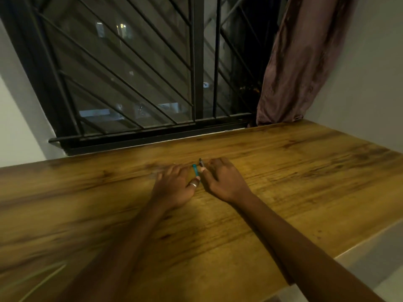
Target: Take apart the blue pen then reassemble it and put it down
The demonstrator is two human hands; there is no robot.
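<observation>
Both hands lie knuckles-up on the table (283, 171), side by side and nearly touching, about midway along it and nearer its far edge than the near one. The left hand (174, 186) has its fingers curled down onto the wood, a ring (193, 185) on the thumb, and pinches a blue pen part (195, 170) at the thumb tip. The right hand (224, 179) is likewise curled, thumb and fingers closed on a dark part (201, 163) that pokes out toward the far edge. The two parts sit just beside each other between the hands; whether they are joined cannot be told. Both forearms stretch in from the near edge, bare and converging. Beyond the far edge stands a barred window (130, 73), with a curtain (301, 62) at the far right corner.
</observation>
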